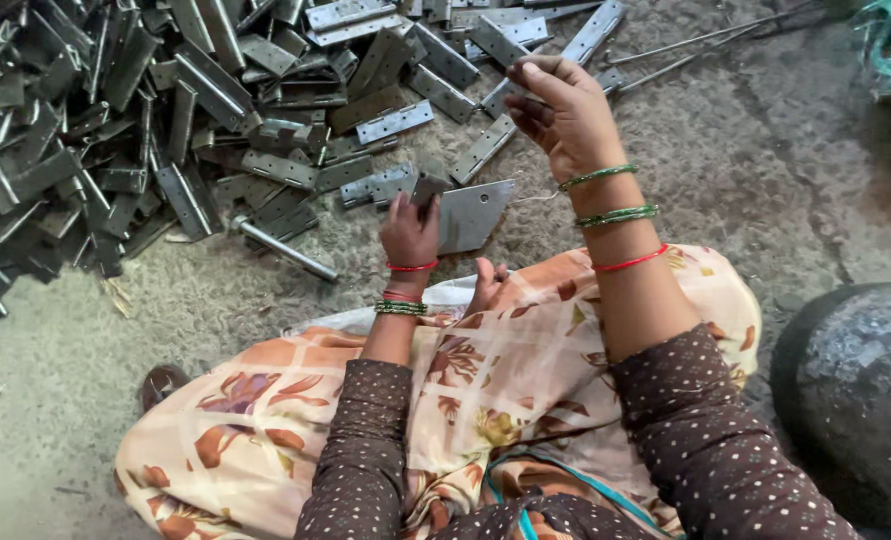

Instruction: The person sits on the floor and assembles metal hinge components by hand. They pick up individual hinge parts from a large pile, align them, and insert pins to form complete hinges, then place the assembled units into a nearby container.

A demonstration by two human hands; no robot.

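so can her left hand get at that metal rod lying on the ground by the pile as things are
Probably yes. The left hand rests on the flat metal plate, and the metal rod lies just beside it on the bare ground, with nothing over it or between them. She would likely need to let go of the plate first.

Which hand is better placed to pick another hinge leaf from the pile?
Probably the left hand: it is low on the grey plate, beside the hinge leaves. The right hand is raised and already pinches a hinge piece.
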